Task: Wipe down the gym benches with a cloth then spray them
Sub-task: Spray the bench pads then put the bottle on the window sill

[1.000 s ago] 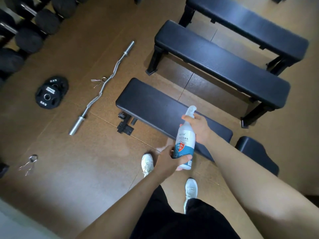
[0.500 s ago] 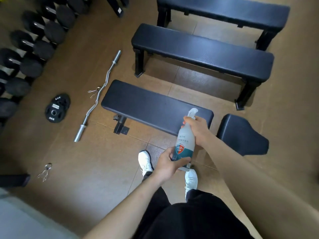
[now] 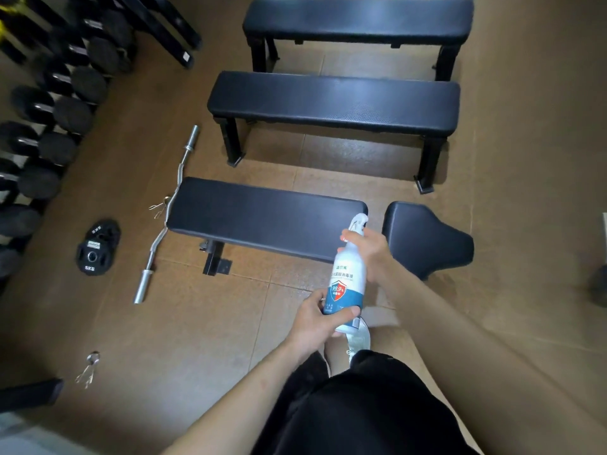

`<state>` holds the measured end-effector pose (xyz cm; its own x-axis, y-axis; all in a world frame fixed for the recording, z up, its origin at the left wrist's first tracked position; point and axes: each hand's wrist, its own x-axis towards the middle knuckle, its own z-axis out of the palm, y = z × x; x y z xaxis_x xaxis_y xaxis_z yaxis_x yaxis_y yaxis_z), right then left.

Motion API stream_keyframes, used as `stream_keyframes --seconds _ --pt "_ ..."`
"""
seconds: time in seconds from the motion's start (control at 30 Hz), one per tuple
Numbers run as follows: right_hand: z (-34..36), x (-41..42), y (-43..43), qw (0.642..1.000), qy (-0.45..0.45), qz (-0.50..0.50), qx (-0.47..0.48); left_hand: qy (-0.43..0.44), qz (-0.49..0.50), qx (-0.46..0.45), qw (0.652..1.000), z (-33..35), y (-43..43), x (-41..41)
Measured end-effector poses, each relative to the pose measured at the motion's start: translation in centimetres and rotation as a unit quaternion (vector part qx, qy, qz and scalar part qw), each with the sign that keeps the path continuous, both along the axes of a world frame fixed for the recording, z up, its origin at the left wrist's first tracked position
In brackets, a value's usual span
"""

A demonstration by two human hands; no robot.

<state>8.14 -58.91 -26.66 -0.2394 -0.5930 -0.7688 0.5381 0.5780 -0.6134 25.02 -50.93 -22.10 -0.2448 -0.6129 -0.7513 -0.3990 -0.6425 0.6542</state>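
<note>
Spray bottle [image 3: 348, 274] upright, left hand [image 3: 317, 320] gripping base, right hand [image 3: 372, 249] gripping neck

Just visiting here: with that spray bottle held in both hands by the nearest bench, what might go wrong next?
Spray may miss: the nozzle of the spray bottle sits over the right end of the nearest bench, so mist might wet the floor near the shoe. The curl bar lying at that bench's left end might trip the person moving along.

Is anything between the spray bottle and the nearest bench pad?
Nothing visible does. The left hand holds the spray bottle at its base, the right hand at its neck; the nozzle sits by the bare right end of the nearest bench pad.
</note>
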Motion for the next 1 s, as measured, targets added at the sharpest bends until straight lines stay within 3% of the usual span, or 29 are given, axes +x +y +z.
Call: stream_keyframes --seconds 0.23,0.63,0.83,1.0 --pt "1.1 1.6 0.5 0.999 0.026 0.021 -0.015 0.006 -0.006 -0.011 1.0 -0.2 0.9 1.7" --pt "4.7 9.2 -4.7 0.967 0.141 0.209 -0.023 0.073 0.108 -0.058 0.99 -1.3 0.0 6.7" --pt "4.5 10.3 -6.2 0.963 0.154 0.222 -0.002 0.12 0.151 -0.049 0.98 -2.1 -0.4 7.1" --pt "3.1 7.1 -4.2 0.98 0.133 0.141 0.036 0.117 0.116 -0.039 0.986 -2.6 0.3 5.1"
